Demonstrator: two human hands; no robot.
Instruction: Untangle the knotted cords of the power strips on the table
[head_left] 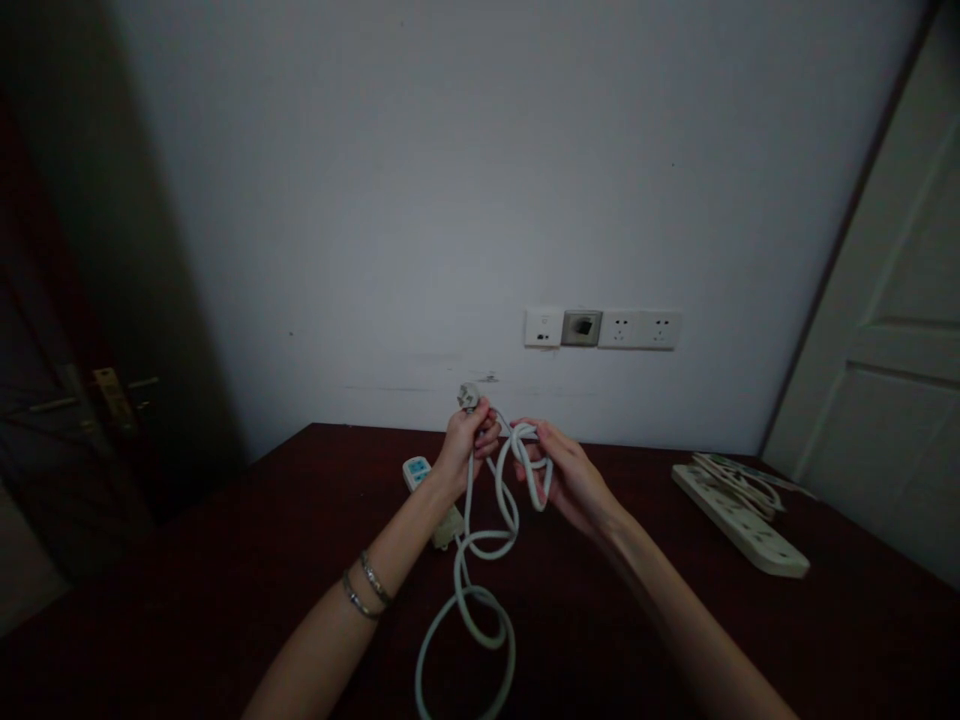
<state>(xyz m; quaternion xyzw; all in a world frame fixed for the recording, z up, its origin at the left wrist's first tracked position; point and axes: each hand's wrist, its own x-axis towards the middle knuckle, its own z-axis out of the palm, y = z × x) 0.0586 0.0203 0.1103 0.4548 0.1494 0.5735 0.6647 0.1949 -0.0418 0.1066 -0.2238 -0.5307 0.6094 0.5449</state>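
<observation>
My left hand (472, 440) grips the white cord just below its plug (468, 396), whose prongs face up and toward me. Beside it, my right hand (559, 470) holds a looped, tangled stretch of the white cord (504, 500) between thumb and fingers. From both hands the cord hangs in loose curls that spread over the table toward me. Partly hidden behind my left forearm lies a white power strip (416, 472) with a blue-marked end; the cord seems to run to its near end.
On the right of the dark red table (300, 520) rests a second white power strip (742, 525) with its own bundled cord (742, 485). Wall sockets (619, 329) sit above the table's back edge. Doors stand at left (60, 400) and right (885, 380).
</observation>
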